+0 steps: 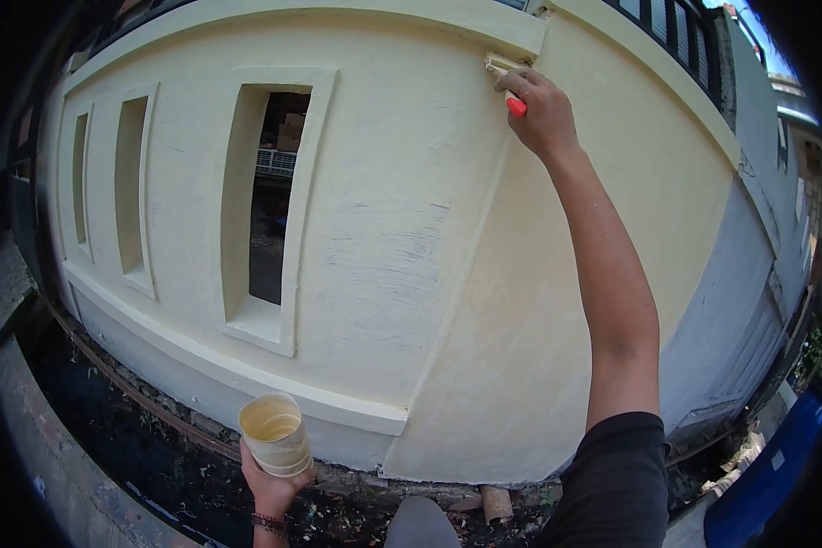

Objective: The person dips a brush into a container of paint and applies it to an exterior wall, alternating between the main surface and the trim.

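In my right hand (543,111) is a paintbrush (516,104) with a red-tipped handle, its bristles up at the underside of the wall's top ledge. That arm is stretched high across the cream-painted wall (374,164). Low in front of me, my left hand (279,484) grips a paint cup (275,437) from below, its open mouth facing up. Pale cream paint coats the cup's inside. Dark streaks (388,247) mark the wall between the window opening and the corner line.
Narrow framed openings (267,210) pierce the wall on the left. A dark ditch (173,475) with debris runs along its foot. A short pipe (496,504) sticks out below the wall. At the lower right stands a blue barrel (767,475). Black railings (671,36) top the wall.
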`<control>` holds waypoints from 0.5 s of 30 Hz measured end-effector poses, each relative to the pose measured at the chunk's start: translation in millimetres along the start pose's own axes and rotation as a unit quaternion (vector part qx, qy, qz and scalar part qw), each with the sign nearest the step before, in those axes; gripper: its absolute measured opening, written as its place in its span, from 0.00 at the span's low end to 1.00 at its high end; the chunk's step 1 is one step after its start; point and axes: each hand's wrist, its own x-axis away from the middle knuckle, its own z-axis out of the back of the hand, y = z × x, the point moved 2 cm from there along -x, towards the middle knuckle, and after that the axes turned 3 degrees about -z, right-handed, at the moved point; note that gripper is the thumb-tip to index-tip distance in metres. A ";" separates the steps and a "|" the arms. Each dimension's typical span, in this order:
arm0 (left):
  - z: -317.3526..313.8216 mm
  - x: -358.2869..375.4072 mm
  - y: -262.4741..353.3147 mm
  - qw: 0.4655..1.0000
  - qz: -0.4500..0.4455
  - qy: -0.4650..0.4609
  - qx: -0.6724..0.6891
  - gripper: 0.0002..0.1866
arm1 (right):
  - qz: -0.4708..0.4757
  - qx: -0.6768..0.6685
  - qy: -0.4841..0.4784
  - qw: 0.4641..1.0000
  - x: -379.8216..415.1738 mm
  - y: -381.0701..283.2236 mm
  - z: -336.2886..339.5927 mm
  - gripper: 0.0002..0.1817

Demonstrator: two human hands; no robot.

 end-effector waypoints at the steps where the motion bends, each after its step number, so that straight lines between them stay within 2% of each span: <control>1: 1.3 0.5 -0.4 1.000 -0.002 0.004 0.003 0.54 | -0.009 -0.001 -0.020 1.000 5.9 -1.7 -0.5 0.10; 5: 2.7 2.0 0.9 1.000 0.004 0.003 -0.014 0.55 | -0.002 -0.021 -0.081 0.996 22.0 -22.6 10.4 0.10; 7: 1.6 0.9 7.0 1.000 0.010 -0.001 0.000 0.55 | -0.009 -0.014 -0.018 1.000 5.8 -13.9 13.0 0.10; 8: 2.4 1.7 6.8 1.000 0.010 -0.002 -0.003 0.55 | -0.012 -0.016 -0.018 1.000 -1.3 -5.7 8.5 0.10; 10: 2.9 2.1 4.1 1.000 -0.003 0.000 0.002 0.54 | 0.028 -0.007 0.010 1.000 -14.0 4.6 2.7 0.10; 13: 5.7 4.5 -2.6 1.000 -0.005 0.002 -0.016 0.59 | 0.051 0.022 -0.035 0.998 29.0 -8.0 -11.5 0.09; 15: 3.7 4.0 1.0 1.000 -0.001 -0.002 -0.013 0.56 | 0.055 0.014 -0.071 0.996 68.0 -31.2 -8.7 0.08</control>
